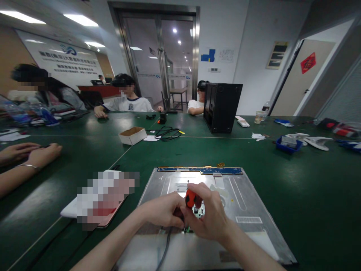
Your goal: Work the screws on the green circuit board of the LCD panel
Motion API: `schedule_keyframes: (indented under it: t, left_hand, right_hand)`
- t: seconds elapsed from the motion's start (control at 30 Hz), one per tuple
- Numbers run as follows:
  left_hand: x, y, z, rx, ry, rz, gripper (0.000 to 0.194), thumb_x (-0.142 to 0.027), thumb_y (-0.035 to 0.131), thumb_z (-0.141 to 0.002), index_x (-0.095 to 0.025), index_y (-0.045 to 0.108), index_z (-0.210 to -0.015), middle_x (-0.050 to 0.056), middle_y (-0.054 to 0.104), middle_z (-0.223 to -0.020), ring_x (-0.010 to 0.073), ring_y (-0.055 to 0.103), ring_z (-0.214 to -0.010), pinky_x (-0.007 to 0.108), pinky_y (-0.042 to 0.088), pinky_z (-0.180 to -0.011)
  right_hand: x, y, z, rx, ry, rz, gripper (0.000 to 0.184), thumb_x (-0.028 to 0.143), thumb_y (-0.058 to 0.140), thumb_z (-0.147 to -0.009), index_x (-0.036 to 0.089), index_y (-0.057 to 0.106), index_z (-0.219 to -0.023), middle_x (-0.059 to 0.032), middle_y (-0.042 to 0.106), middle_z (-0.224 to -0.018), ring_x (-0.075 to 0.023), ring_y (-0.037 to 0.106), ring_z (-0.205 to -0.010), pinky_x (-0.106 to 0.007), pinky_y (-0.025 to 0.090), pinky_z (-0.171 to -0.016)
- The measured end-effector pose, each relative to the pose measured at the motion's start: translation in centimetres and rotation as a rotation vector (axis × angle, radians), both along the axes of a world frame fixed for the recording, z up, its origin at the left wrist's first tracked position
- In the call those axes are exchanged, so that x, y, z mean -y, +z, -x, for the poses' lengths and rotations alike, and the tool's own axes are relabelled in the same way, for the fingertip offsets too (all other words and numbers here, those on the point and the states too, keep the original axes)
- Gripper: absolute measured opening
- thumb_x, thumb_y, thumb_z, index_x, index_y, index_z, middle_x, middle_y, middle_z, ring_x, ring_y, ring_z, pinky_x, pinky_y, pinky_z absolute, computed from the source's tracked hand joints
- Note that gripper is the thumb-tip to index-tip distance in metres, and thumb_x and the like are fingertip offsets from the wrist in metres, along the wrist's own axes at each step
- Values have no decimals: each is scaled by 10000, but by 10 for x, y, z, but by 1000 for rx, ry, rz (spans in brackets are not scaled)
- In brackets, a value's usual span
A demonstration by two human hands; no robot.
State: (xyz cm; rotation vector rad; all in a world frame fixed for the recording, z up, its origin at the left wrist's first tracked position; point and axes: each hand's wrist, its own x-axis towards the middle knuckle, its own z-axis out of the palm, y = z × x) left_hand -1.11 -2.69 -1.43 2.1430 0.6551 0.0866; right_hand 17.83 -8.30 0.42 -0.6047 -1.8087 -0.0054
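Observation:
The metal back of a flat display panel (254, 199) lies in front of me on the green table. My right hand (211, 216) is closed around the red and black handle of a screwdriver (191, 198), which stands roughly upright over a small green circuit board (200, 211). Close beside it, my left hand (167, 209) has its fingers pinched low at the board; what they hold is hidden. A dark cable (166, 246) runs from under the left hand toward me. Along the panel's far edge sits a blue circuit strip (194, 171).
A partly blurred phone (113, 216) lies left of the panel, near another person's hands (42, 156). Farther back are a small open box (132, 136), a coiled black cable (167, 133), a black computer case (224, 109) and a blue tray (288, 145). People sit across the table.

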Motion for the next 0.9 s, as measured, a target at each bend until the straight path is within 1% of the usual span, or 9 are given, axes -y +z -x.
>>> schedule_keyframes:
  t: [0.1,0.27,0.4,0.47,0.6,0.7,0.8,0.9]
  left_hand:
    - [0,1,0,-12,11,-9,122,-204,694,-771,-161,731,-879,-9,583,-694,153,512,-642,231,427,-577]
    - [2,4,-1,-7,36,4,118,-226,713,-761,-156,717,-857,-19,550,-682,143,489,-623,230,395,-566]
    - [1,4,0,8,0,23,151,-243,717,-789,-162,722,-916,-17,575,-697,143,507,-626,225,419,-575]
    - [-1,3,0,4,-14,20,161,-253,725,-801,-166,727,-937,-13,593,-714,147,523,-638,232,445,-597]
    - [-2,0,1,-13,-18,24,172,-265,730,-816,-170,727,-960,1,627,-751,166,556,-684,255,488,-650]
    - [-2,-3,2,-21,-9,12,181,-248,733,-801,-168,726,-964,5,636,-760,174,564,-703,261,496,-662]
    - [-1,-3,2,-19,4,3,139,-237,730,-792,-163,721,-909,4,628,-749,168,557,-685,254,482,-641]
    - [0,-2,2,-17,13,8,115,-248,729,-798,-160,715,-871,-5,605,-722,153,538,-648,238,453,-600]
  right_hand:
    - [1,1,-1,5,31,0,422,251,484,-938,183,428,-1351,-14,616,-785,-152,560,-564,-255,444,-450]
    - [2,1,-2,7,63,38,502,169,479,-890,183,394,-1384,-31,661,-847,-151,592,-580,-263,490,-473]
    - [2,0,-2,1,61,32,484,172,486,-901,185,395,-1377,-22,650,-829,-144,585,-566,-254,476,-462]
    - [1,-1,-2,4,38,37,462,185,487,-914,199,394,-1366,-16,646,-828,-142,574,-557,-253,464,-456]
    - [1,-2,-1,15,-24,23,370,232,479,-954,205,417,-1317,-3,628,-779,-144,558,-533,-256,442,-454]
    - [1,-1,0,27,-33,2,333,272,467,-975,201,433,-1299,-2,628,-753,-146,551,-521,-263,438,-454]
    - [2,1,-1,30,-13,0,379,287,472,-960,190,429,-1323,-4,626,-751,-150,550,-523,-269,440,-449]
    - [2,1,-2,27,21,6,450,242,477,-915,178,416,-1357,-18,636,-782,-155,568,-544,-276,465,-456]
